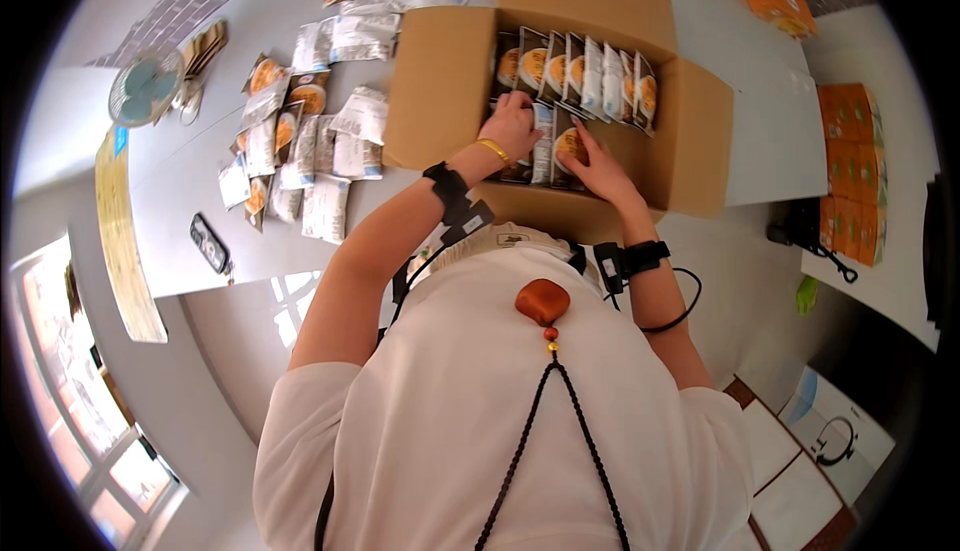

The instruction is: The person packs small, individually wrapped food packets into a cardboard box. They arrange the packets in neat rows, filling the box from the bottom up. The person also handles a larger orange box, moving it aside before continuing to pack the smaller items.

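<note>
An open cardboard carton [442,86] stands before me with its flaps folded out. In its far half, a row of sealed food packets [592,75] stands on edge, some showing dark printed fronts and others silvery backs. My left hand [510,131] reaches into the near left part, its fingers bent over packets there; its grip is partly hidden. Beside it, a silvery packet [541,144] stands upright. My right hand [606,174] lies with fingers spread against the printed face of a dark packet [568,138], at the right end of the near row.
Loose packets [324,202] lie scattered on the grey table [180,183] left of the carton. A phone [210,243] rests near the table's front edge, and a small fan [147,87] stands far left. Orange boxes [853,176] are stacked at the right.
</note>
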A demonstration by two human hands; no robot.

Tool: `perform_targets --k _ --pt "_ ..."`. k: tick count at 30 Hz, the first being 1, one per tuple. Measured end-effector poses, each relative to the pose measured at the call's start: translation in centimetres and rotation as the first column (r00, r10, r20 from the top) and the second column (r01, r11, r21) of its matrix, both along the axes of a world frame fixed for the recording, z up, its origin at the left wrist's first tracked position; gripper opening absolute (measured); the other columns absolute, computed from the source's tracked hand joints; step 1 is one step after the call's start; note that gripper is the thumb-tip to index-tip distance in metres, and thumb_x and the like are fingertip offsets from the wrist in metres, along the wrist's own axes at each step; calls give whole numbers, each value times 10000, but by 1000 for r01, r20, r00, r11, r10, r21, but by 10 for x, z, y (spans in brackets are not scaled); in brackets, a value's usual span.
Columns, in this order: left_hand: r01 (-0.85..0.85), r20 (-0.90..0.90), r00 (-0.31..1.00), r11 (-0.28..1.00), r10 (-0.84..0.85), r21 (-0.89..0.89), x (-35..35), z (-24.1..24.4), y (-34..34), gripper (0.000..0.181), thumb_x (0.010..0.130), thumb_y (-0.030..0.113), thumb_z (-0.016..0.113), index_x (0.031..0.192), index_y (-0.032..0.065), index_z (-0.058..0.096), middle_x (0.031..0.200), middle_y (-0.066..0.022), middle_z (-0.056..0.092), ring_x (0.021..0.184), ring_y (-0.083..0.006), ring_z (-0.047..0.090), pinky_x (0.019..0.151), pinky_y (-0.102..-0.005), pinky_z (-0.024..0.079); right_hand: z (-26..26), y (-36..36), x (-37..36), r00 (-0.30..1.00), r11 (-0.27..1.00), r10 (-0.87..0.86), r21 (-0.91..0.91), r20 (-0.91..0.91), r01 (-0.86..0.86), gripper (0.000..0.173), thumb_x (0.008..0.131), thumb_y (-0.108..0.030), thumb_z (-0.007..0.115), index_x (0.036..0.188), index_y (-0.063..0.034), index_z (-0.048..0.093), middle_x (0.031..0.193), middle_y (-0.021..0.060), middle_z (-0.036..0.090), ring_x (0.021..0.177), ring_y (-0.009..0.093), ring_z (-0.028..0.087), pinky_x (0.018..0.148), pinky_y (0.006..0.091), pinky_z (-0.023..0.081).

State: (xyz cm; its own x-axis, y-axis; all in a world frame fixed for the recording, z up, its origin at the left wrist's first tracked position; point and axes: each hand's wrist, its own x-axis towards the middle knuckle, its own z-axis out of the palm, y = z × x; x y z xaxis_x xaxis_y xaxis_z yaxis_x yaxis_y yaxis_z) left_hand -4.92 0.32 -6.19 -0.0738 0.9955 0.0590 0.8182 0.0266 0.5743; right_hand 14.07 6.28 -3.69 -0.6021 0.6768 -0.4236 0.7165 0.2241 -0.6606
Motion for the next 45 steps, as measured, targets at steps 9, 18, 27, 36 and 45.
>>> perform_targets --k 9,18,27,36,45 --pt "-286 271 924 958 272 14 -81 88 -58 142 797 166 566 874 47 553 831 -91 586 733 -201 605 662 -302 482 1 5 14 999 999 -12 36 31 11 671 783 -452 554 1289 -66 340 1188 210 447 1041 297 501 881 345 391" --pt "-737 -410 671 619 618 -271 -143 12 -250 516 675 261 665 1110 120 427 1185 -161 407 1070 -323 429 865 -386 397 35 3 13 994 999 -15 40 -109 19 461 822 -275 565 1202 -43 450 1056 151 570 919 221 573 813 312 434" --pt "-836 -383 535 537 753 -111 -138 -27 -265 676 660 169 543 1290 132 299 1317 -197 314 1219 -369 295 943 -458 329 66 -3 -23 975 999 38 -26 -219 -45 384 832 -175 552 1182 -44 469 987 123 592 880 172 578 766 270 458" --pt "-884 -1 407 394 913 -251 -172 13 -288 355 746 223 439 1011 20 562 802 -232 587 773 -389 561 711 -406 443 76 -8 -23 949 996 15 -75 -314 -40 367 836 -166 545 1172 -36 472 967 109 596 857 152 576 751 275 461" --pt "-405 779 -255 668 573 -624 -171 34 -286 441 807 209 506 1163 -35 414 1089 -134 539 994 -236 544 853 -329 447 75 -14 -20 911 979 -70 -205 -406 -16 334 844 -170 541 1143 -33 486 939 93 598 823 146 568 753 270 454"
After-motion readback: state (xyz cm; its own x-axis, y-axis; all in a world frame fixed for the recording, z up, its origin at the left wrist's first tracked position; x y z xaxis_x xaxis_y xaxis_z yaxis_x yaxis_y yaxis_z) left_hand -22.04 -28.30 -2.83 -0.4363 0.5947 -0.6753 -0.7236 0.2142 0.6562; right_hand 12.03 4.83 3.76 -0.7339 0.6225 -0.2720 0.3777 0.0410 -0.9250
